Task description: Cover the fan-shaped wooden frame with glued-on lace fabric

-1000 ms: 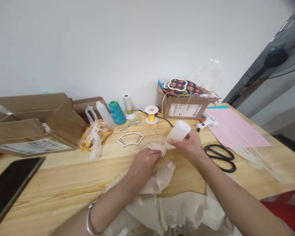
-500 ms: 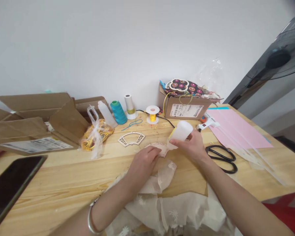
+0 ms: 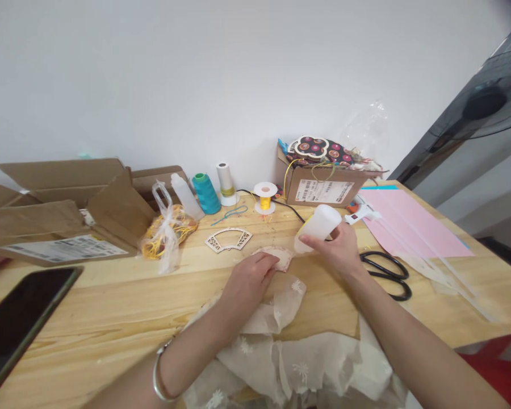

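My right hand (image 3: 338,250) grips a white plastic bottle (image 3: 319,225), tipped so its nozzle points down and left toward a small fan-shaped piece (image 3: 281,257) covered in pale fabric. My left hand (image 3: 249,279) presses on the near edge of that piece, fingers curled down on it. Cream embroidered lace fabric (image 3: 289,352) lies bunched under both forearms. A bare wooden fan-shaped cutout (image 3: 229,240) lies on the table just beyond my left hand.
Black scissors (image 3: 387,272) and pink paper (image 3: 404,224) lie to the right. A cardboard box (image 3: 323,187) of trinkets, a glue gun (image 3: 360,213), thread spools (image 3: 205,193) and a yellow spool (image 3: 264,197) stand at the back. Open boxes (image 3: 63,210) and a phone (image 3: 21,321) are at the left.
My right hand has lifted the bottle slightly up and to the right, away from the fabric-covered piece. My left hand stays pressed on the piece.
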Available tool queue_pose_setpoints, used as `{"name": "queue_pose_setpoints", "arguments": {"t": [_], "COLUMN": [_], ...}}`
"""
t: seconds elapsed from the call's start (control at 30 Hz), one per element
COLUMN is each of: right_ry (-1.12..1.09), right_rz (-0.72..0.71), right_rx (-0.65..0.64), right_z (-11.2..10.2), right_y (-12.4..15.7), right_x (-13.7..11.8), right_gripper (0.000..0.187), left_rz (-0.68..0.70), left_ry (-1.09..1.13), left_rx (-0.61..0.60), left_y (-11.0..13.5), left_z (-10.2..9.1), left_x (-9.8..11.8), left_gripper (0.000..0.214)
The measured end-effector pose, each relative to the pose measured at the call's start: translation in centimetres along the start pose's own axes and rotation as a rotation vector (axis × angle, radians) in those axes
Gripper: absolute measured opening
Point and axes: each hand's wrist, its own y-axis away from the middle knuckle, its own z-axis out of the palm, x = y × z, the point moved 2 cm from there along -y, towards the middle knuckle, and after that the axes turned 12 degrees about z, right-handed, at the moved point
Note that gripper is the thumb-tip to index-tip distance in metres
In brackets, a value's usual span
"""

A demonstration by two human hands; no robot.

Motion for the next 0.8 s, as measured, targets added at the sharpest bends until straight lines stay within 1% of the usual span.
{"name": "queue_pose_setpoints", "arguments": {"t": [0.07, 0.2, 0.43, 0.6, 0.73, 0.8], "right_ry": [0.004, 0.018, -0.018, -0.017, -0.006, -0.018], "right_rz": [-0.007, -0.004, 0.000, 0.000, 0.012, 0.020], "right_rx": [0.000, 0.041, 0.060, -0.032, 0.009, -0.032], "right_z": [-0.04, -0.14, -0.17, 0.16, 0.07, 0.20], "right_y": [-0.05, -0.08, -0.10, -0.01, 0.06, 0.17], "right_x": [-0.06, -0.19, -0.24, -0.03, -0.06, -0.01], "right_gripper": [0.037, 0.034, 0.034, 0.036, 0.034, 0.033], "left_rz": [-0.007, -0.015, -0.008, -0.009, -0.015, -0.019], "left_ry": [0.004, 0.010, 0.005, 0.023, 0.019, 0.021], "left_rx": [0.002, -0.004, -0.012, -0.002, -0.009, -0.011], "left_y": [-0.04, -0.06, 0.03, 0.06, 0.11, 0.11], "left_z": [-0.06, -0.14, -0.09, -0.14, -0.08, -0.06], "left_x": [0.02, 0.07, -0.01, 0.09, 0.03, 0.01], "left_gripper": [0.018, 0.018, 0.017, 0.017, 0.016, 0.016]}}
